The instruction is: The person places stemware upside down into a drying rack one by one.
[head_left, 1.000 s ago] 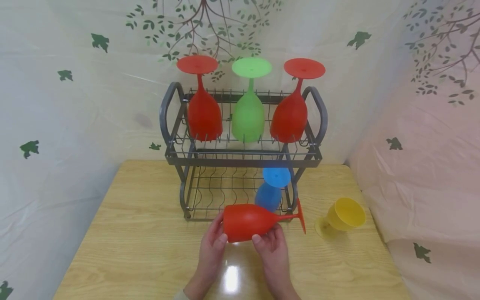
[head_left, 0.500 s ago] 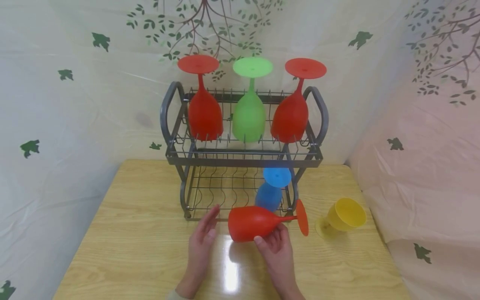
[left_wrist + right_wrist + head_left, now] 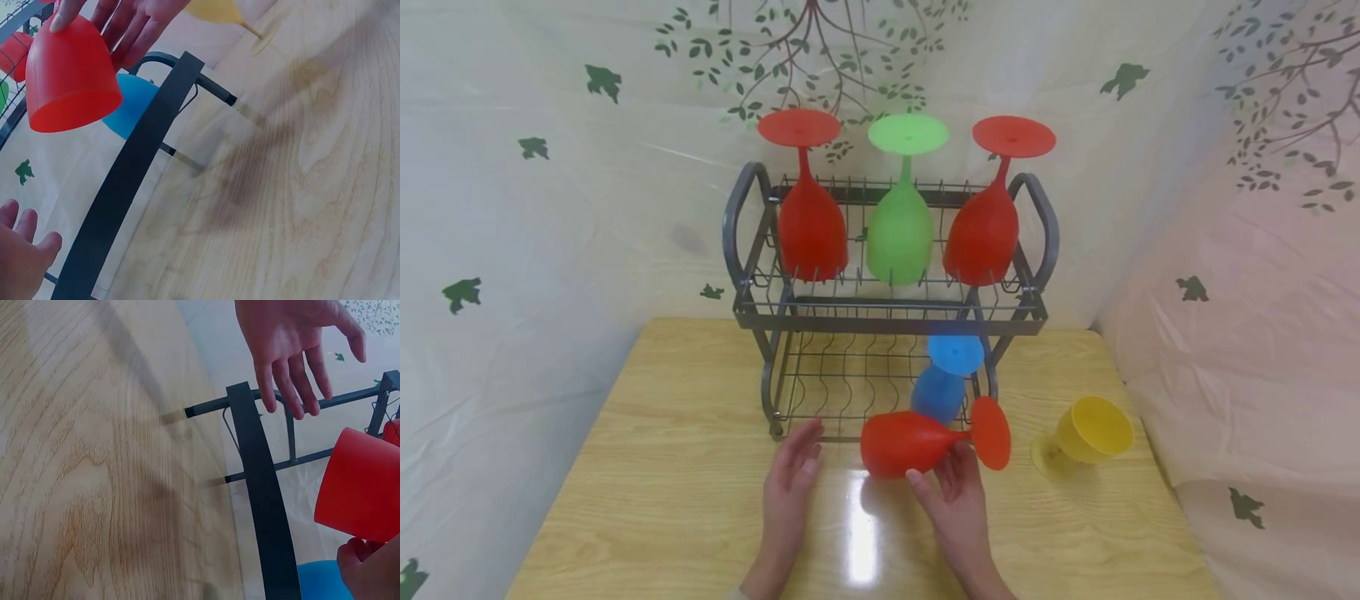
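Observation:
A red goblet [image 3: 901, 447] lies sideways in the air before the rack's lower tier, its foot to the right. My right hand [image 3: 957, 508] grips it from below near the base of the bowl, thumb in front. To the left of the goblet's rim, my left hand [image 3: 787, 492] touches nothing, fingers loosely extended. In the left wrist view the bowl of the red goblet [image 3: 72, 78] shows its mouth. A blue goblet [image 3: 938, 393] stands upside down at the right of the lower tier, partly behind the red one.
A two-tier dark wire dish rack [image 3: 887, 323] stands at the back of the wooden table [image 3: 647, 467]. Its top tier bears a red goblet [image 3: 812, 233], a green goblet [image 3: 899, 233] and another red goblet [image 3: 983, 233], all inverted. A yellow goblet [image 3: 1093, 429] lies tilted on the right.
My left hand has let go of the red goblet's rim and moved left. In my right hand the goblet has turned, so its foot now faces more toward me.

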The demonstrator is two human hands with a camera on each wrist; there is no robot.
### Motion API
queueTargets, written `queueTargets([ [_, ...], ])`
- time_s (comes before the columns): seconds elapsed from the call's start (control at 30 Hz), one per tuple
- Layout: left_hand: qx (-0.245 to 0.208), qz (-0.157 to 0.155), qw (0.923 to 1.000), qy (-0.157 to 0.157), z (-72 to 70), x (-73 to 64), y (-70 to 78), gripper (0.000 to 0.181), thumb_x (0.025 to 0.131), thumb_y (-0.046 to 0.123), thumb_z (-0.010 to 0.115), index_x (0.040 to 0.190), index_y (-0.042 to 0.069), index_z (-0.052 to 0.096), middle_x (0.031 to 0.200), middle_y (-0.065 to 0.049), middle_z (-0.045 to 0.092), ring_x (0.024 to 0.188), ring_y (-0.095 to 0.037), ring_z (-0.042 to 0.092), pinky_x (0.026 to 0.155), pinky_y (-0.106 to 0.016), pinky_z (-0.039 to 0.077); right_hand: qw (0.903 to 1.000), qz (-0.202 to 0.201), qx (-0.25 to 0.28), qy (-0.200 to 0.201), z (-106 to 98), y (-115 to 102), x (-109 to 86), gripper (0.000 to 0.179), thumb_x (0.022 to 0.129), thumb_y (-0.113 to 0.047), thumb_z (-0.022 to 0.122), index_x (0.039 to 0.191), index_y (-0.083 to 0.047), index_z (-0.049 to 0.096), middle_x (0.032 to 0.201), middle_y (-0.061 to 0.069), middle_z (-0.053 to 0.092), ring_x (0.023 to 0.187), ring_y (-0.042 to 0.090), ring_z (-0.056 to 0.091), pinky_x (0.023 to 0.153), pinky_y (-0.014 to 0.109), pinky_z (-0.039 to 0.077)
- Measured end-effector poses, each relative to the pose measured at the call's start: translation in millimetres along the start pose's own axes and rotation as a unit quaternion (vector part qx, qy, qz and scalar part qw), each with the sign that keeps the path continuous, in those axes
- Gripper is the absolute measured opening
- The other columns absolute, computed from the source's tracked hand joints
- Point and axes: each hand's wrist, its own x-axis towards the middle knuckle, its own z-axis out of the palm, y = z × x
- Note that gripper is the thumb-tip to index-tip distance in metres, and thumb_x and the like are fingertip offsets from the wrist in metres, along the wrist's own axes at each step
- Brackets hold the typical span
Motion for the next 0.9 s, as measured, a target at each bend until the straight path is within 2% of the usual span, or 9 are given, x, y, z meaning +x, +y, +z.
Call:
queueTargets([
  [0.1, -0.014, -0.008, 0.9998, 0.005, -0.5, -1.4, -0.7, 0.044, 0.101, -0.008, 0.046, 0.145, -0.012, 0.045, 0.143, -0.004, 0.06, 0.135, -0.017, 0.055, 0.112, -0.033, 0.042, 0.9994, -0.028, -0.019, 0.0, 1.2, 3.3, 2.3, 0.073, 0.088, -0.009, 0.083, 0.149, -0.008, 0.043, 0.146, 0.005, 0.057, 0.138, 0.024, 0.053, 0.107, 0.023, 0.046],
  [0.2, -0.022, -0.016, 0.9996, 0.009, -1.1, -2.8, -0.9, 0.044, 0.102, -0.009, 0.045, 0.146, -0.012, 0.044, 0.143, -0.003, 0.06, 0.136, -0.018, 0.054, 0.112, -0.034, 0.042, 0.9974, -0.059, -0.041, -0.007, 2.3, 6.7, 5.4, 0.076, 0.087, -0.009, 0.083, 0.151, -0.007, 0.043, 0.146, 0.002, 0.057, 0.138, 0.023, 0.053, 0.109, 0.024, 0.046],
  [0.37, -0.027, -0.018, 0.9994, 0.008, -2.8, -5.1, -0.5, 0.045, 0.102, -0.008, 0.046, 0.147, -0.011, 0.043, 0.147, -0.016, 0.055, 0.138, -0.022, 0.053, 0.113, -0.036, 0.042, 0.9925, -0.098, -0.068, -0.027, 5.5, 9.0, 12.1, 0.077, 0.088, -0.015, 0.084, 0.153, -0.012, 0.043, 0.148, -0.001, 0.056, 0.137, 0.024, 0.054, 0.11, 0.027, 0.046],
  [0.53, -0.024, -0.012, 0.9996, 0.004, -5.3, -7.8, -1.3, 0.044, 0.102, -0.009, 0.044, 0.147, -0.013, 0.042, 0.15, -0.028, 0.049, 0.139, -0.025, 0.052, 0.113, -0.036, 0.043, 0.9869, -0.129, -0.093, -0.029, 10.1, 9.7, 19.5, 0.072, 0.087, -0.016, 0.085, 0.149, -0.02, 0.048, 0.146, -0.003, 0.058, 0.134, 0.02, 0.057, 0.113, 0.039, 0.045],
  [0.67, -0.023, -0.004, 0.9997, 0.001, -7.7, -10.8, -2.2, 0.045, 0.103, -0.009, 0.043, 0.147, -0.013, 0.04, 0.151, -0.031, 0.046, 0.139, -0.024, 0.052, 0.112, -0.033, 0.044, 0.9832, -0.144, -0.11, -0.024, 14.2, 11.2, 25.8, 0.071, 0.085, -0.012, 0.086, 0.146, -0.019, 0.051, 0.144, -0.005, 0.059, 0.132, 0.017, 0.057, 0.114, 0.047, 0.044],
  [0.9, -0.03, 0.003, 0.9995, -0.004, -11.5, -13.7, -4.3, 0.046, 0.101, -0.011, 0.042, 0.147, -0.013, 0.041, 0.151, -0.028, 0.047, 0.138, -0.021, 0.052, 0.113, -0.035, 0.042, 0.9758, -0.172, -0.131, -0.03, 22.1, 10.8, 37.3, 0.077, 0.081, -0.005, 0.086, 0.147, -0.02, 0.048, 0.145, -0.004, 0.059, 0.134, 0.022, 0.054, 0.112, 0.058, 0.042],
])
